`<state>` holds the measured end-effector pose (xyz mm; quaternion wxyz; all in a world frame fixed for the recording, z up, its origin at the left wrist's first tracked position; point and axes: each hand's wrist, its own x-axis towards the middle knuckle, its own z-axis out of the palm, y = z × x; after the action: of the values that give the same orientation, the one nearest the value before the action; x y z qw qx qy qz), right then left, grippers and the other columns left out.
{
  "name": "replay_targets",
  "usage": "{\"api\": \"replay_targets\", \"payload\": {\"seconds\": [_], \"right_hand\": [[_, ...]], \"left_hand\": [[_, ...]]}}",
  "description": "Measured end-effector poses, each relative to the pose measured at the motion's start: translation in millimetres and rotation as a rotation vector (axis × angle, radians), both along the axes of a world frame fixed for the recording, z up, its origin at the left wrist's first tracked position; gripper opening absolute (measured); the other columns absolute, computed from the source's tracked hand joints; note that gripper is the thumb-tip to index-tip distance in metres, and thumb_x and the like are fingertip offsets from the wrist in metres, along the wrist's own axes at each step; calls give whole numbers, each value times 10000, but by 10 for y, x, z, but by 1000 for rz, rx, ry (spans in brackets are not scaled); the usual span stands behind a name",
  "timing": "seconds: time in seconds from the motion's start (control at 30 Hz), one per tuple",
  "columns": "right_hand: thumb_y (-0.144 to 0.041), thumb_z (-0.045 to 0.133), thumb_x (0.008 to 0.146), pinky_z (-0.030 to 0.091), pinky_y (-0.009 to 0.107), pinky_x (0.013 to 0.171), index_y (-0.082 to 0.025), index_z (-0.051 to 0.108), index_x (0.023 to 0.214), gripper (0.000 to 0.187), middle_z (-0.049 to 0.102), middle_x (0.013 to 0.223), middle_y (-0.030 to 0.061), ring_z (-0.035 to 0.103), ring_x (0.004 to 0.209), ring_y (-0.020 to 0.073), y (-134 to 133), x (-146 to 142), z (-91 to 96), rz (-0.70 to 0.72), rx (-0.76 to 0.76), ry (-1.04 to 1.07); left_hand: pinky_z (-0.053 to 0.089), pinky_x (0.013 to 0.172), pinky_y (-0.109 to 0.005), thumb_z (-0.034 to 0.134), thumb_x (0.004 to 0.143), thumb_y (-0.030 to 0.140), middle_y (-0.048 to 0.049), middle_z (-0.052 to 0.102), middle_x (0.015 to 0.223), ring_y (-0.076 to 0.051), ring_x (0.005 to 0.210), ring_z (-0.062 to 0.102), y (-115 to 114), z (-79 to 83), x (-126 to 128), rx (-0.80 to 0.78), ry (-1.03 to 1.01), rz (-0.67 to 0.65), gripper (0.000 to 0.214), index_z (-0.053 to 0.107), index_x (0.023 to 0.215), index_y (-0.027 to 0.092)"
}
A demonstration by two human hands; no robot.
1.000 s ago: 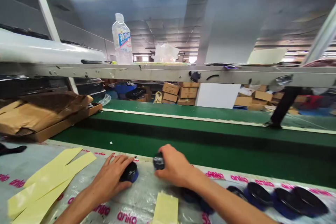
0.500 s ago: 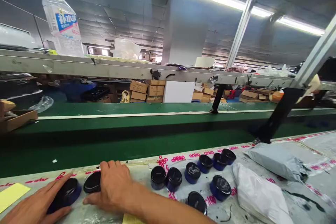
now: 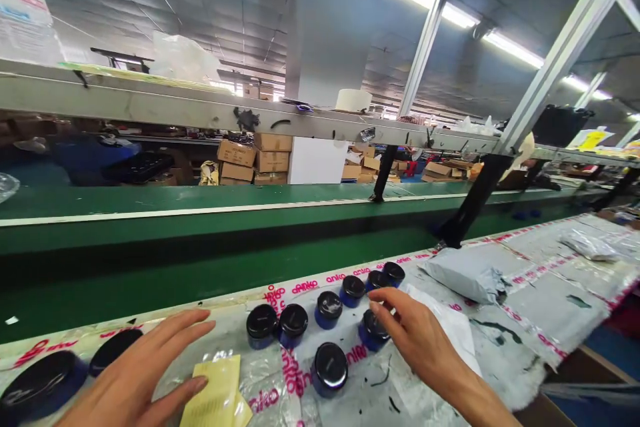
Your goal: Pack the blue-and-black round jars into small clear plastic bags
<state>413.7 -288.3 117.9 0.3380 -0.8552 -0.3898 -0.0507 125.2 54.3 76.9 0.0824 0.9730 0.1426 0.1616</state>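
Your head cam's up above the near work bench (image 3: 545,307), facing fwd & down, close over your left hand (image 3: 135,373) & right hand (image 3: 425,340), green conveyor belt (image 3: 200,240) farther off, frame tilted.

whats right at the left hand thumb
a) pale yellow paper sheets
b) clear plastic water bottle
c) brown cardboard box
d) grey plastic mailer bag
a, the pale yellow paper sheets lie right at the thumb tip of the open left hand

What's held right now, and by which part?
Nothing is held: the left hand is open above yellow paper, the right hand spread over a black-lidded blue jar.
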Motion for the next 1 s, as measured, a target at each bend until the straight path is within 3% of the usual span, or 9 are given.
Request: {"api": "replay_targets", "payload": {"seconds": [0.13, 0.27, 0.47, 0.57, 0.67, 0.87, 1.0], "right_hand": [[-393, 473, 989, 585, 387, 810, -268, 680, 1071, 256, 741, 1076, 61, 707, 944, 247, -183, -73, -135, 23, 9, -53], [-405, 491, 990, 614, 382, 796, -300, 681, 1089, 239, 742, 1097, 53, 717, 965, 248, -342, -161, -291, 40, 65, -74], [-431, 579, 945, 646, 351, 654, -360, 691, 1058, 175, 767, 1020, 40, 745, 783, 245, -495, -283, -487, 83, 119, -79], [-384, 572, 956, 648, 332, 665, -333, 693, 1048, 161, 771, 991, 44, 748, 775, 232, -428, -379, -513, 137, 133, -92], [-341, 559, 967, 644, 327, 717, -286, 685, 1070, 171, 769, 992, 58, 750, 798, 224, -310, -459, -525, 153, 147, -142], [-259, 581, 940, 637, 316, 750, -248, 664, 1095, 177, 771, 991, 67, 750, 868, 229, -205, -484, -526, 188, 146, -279], [-295, 556, 972, 634, 317, 765, -252, 651, 1112, 174, 758, 1017, 72, 746, 849, 215, -316, -413, -478, 119, 141, -276]], "left_hand": [[495, 1094, -436, 602, 878, 628, 70, 434, 1563, -303, 1356, 519, -234, 190, 338, 51, 11, -101, 657, 394, 1485, 484], [489, 1101, -452, 583, 897, 625, 84, 448, 1550, -283, 1374, 502, -256, 232, 317, 54, 52, -58, 645, 367, 1490, 496], [492, 1103, -456, 574, 916, 597, 80, 500, 1513, -288, 1362, 516, -201, -59, -104, -52, 139, 82, 558, 438, 1447, 493], [466, 1130, -470, 570, 922, 582, 93, 469, 1534, -291, 1380, 494, -285, -190, -85, -98, 119, 76, 582, 387, 1470, 510], [469, 1121, -511, 578, 906, 595, 57, 474, 1536, -332, 1368, 503, -343, -168, 178, -102, 87, 37, 655, 337, 1505, 485], [449, 1139, -507, 630, 860, 529, -8, 455, 1554, -351, 1372, 493, -385, 48, 867, -169, 36, -103, 723, 376, 1517, 368], [432, 1151, -499, 676, 816, 410, -42, 459, 1551, -353, 1376, 487, -413, 6, 1116, -211, 136, -158, 777, 367, 1522, 307]]}}
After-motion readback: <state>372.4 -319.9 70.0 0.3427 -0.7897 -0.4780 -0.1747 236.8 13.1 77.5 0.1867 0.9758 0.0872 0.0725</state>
